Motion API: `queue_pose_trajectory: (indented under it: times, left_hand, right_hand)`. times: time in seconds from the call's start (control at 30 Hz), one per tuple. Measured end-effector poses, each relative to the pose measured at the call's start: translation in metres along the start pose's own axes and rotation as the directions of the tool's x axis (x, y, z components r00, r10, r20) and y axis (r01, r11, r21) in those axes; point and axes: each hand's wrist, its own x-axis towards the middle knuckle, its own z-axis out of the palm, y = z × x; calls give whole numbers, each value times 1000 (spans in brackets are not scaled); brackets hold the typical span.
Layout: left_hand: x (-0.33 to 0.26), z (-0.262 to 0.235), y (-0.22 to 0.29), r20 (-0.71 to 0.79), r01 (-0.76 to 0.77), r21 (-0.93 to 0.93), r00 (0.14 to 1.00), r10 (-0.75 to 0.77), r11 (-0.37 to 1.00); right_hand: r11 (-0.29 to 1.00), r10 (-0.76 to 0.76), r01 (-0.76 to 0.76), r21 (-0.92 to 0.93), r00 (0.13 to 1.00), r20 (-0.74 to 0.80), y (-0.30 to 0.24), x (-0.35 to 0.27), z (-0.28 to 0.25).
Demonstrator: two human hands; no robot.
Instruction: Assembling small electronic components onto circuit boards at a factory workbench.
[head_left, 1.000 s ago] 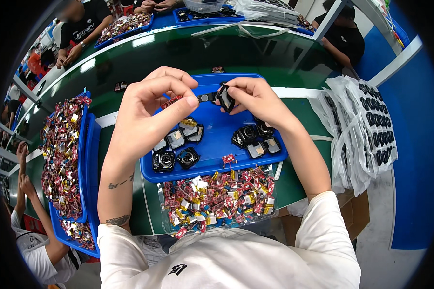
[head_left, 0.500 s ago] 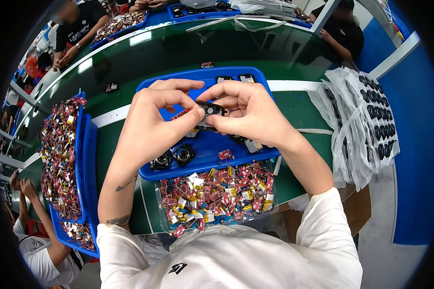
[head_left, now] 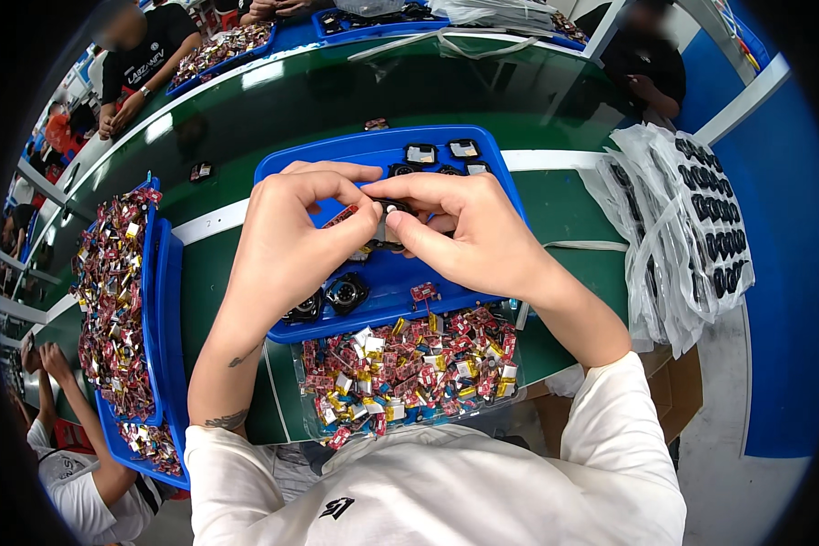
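Over the blue tray (head_left: 409, 284) my two hands meet at a small black plastic housing (head_left: 393, 244). My left hand (head_left: 291, 223) pinches its left side between thumb and fingers, with a red circuit board (head_left: 342, 216) showing beside the fingers. From the right, my right hand (head_left: 473, 223) grips the housing, the thumb pressed on its face near a small whitish part. Fingers cover most of the housing. Below my left hand lies a round black unit (head_left: 347, 293) in the tray; similar units with pale panels (head_left: 420, 153) sit along its far side.
A clear tray heaped with red boards and small silver cells (head_left: 409, 369) is close to my body. More boards fill the blue bins (head_left: 166, 318) at left. Bagged sheets of black parts (head_left: 721, 218) lie at right. Beyond the green conveyor (head_left: 337, 100), co-workers sit.
The housing has been tilted between my hands, and its dark inner face shows less. My right fingers have shifted inward over it, and the right thumb has moved up. Both hands stay above the tray.
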Motion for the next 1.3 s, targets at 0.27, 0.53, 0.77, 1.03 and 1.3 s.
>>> queue_pose_trajectory:
  times: [0.27, 0.53, 0.77, 1.03, 1.3]
  left_hand:
    - [-4, 8, 13, -53, 63, -90, 996, -68, 994]
    - [-9, 10, 13, -143, -10, -127, 990, -8, 992]
    - [-9, 12, 13, -259, -146, -64, 958, 125, 987]
    - [-14, 2, 26, -152, -90, -134, 986, 70, 987]
    - [-8, -4, 16, -79, -58, -22, 995, 56, 998]
  right_hand:
    - [992, -97, 112, 66, 977, -189, 7, 5, 0]
    - [961, -55, 84, 262, 992, -115, -1, 7, -6]
    - [944, 15, 14, 329, 996, -87, -9, 7, -11]
    - [944, -1, 55, 325, 987, -163, -4, 6, -14]
    - [909, 63, 19, 417, 981, -183, -5, 7, -10]
